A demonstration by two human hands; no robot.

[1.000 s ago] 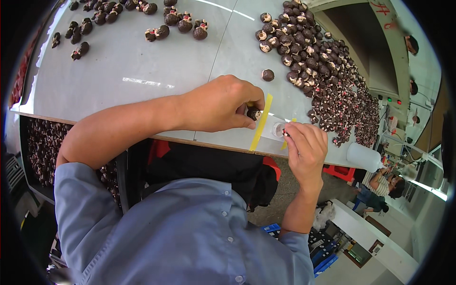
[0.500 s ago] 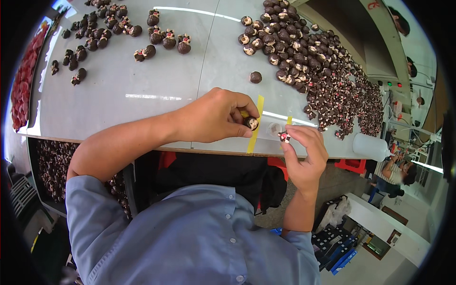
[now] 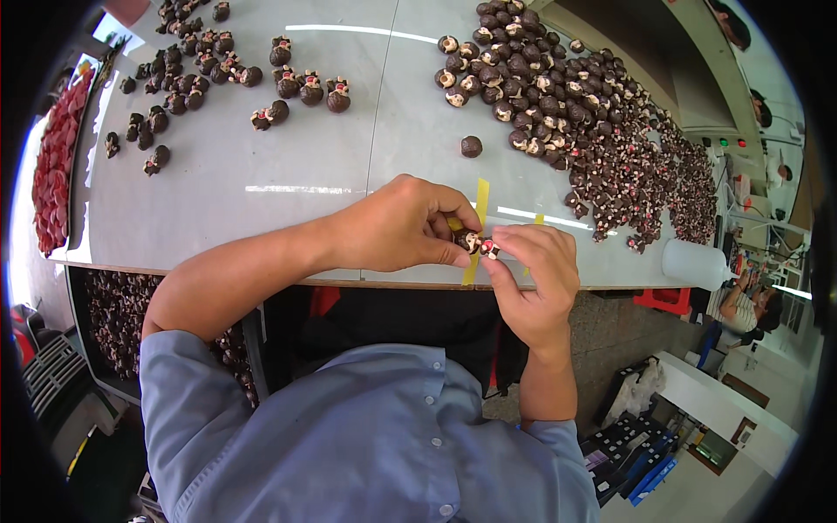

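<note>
Near the front edge of the table, my left hand [image 3: 403, 225] pinches a small round figurine head [image 3: 468, 241], dark brown with a cream-coloured face. My right hand [image 3: 542, 275] grips a small figurine body [image 3: 490, 250] in dark brown, cream and red between thumb and fingertips. Head and body are side by side; whether they touch I cannot tell. Under and behind my fingers runs a strip of yellow tape [image 3: 482, 202], and a second tape piece [image 3: 539, 220] shows past my right hand. A lone brown head [image 3: 471, 146] lies farther back on the table.
Several heads [image 3: 519, 65] are heaped at the far right, beside a heap of small bodies [image 3: 645, 170]. A white bottle [image 3: 693, 263] lies near the right edge. Joined figurines [image 3: 337, 94] stand at the far left, red pieces [image 3: 59, 161] beyond. A filled black crate [image 3: 103, 370] sits below.
My right hand has moved left, bringing the body up beside the head. It now covers the small clear round dish seen earlier. My left hand keeps its hold on the head.
</note>
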